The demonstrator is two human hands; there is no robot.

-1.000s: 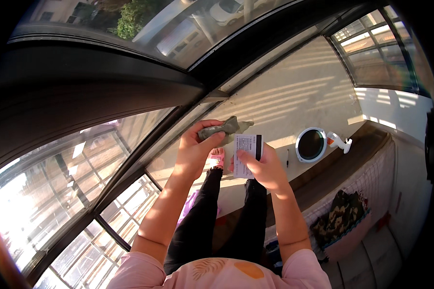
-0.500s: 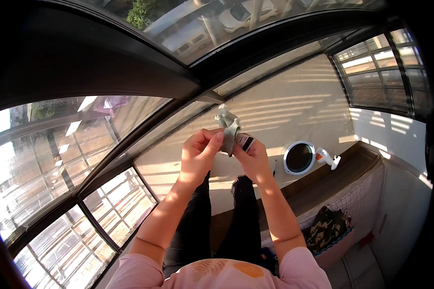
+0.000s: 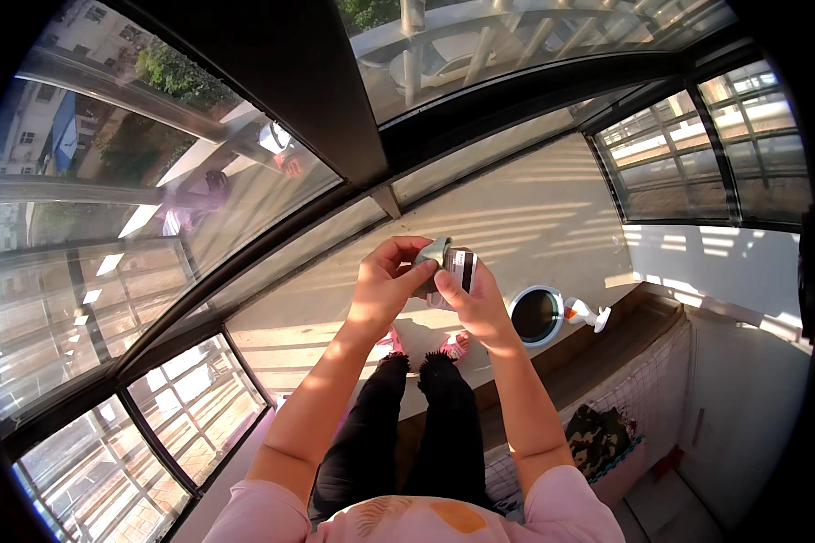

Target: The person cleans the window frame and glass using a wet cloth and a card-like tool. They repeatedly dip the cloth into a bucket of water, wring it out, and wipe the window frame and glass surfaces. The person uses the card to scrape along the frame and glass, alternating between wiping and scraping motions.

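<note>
The pale ledge (image 3: pixel 525 213) bears a white bucket (image 3: pixel 547 341) and spray bottle (image 3: pixel 587 313).

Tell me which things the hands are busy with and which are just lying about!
In use:
- grey-green cloth, in the left hand
- dark-striped card, in the right hand

Lying about:
- round white-rimmed thing
- white spray bottle
- camouflage-patterned cloth

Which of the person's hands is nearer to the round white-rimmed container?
Right. The right hand is just left of the container in view; the left hand is farther left, beyond the right.
</note>
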